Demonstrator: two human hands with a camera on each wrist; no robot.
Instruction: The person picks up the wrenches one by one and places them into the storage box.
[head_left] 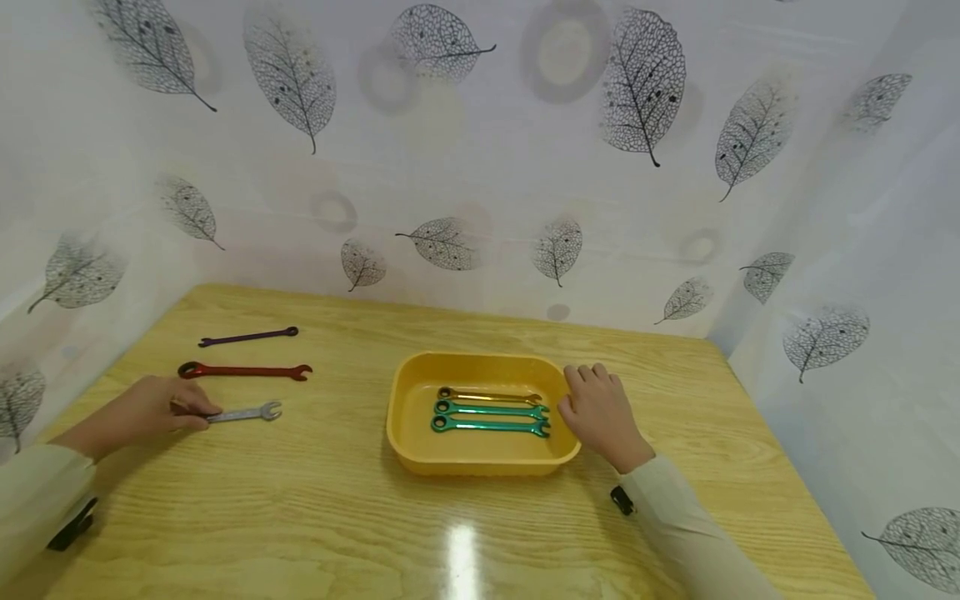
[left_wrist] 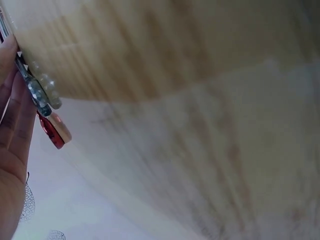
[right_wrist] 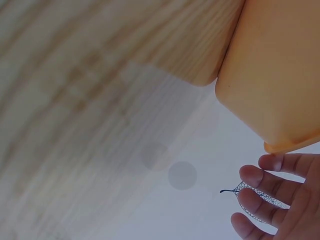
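At the left of the head view, my left hand [head_left: 159, 406] pinches one end of a silver wrench [head_left: 243, 414] at the table, its open jaw pointing right. Just behind it lie a red wrench [head_left: 247, 371] and a smaller purple wrench [head_left: 247, 337]. My right hand [head_left: 602, 412] holds the right rim of a yellow plastic basin [head_left: 480, 468], thumb at the inner side. The right wrist view shows the other fingers [right_wrist: 272, 185] loosely bent outside it. Inside the basin, a gold wrench [head_left: 491, 396] and two green wrenches [head_left: 491, 426] lie side by side.
Everything stands on a wood-grain table [head_left: 315, 517]. A white curtain [head_left: 480, 150] with leaf prints hangs along the back and both sides. Black wrist straps show at the left sleeve [head_left: 45, 492] and the right sleeve [head_left: 675, 517].
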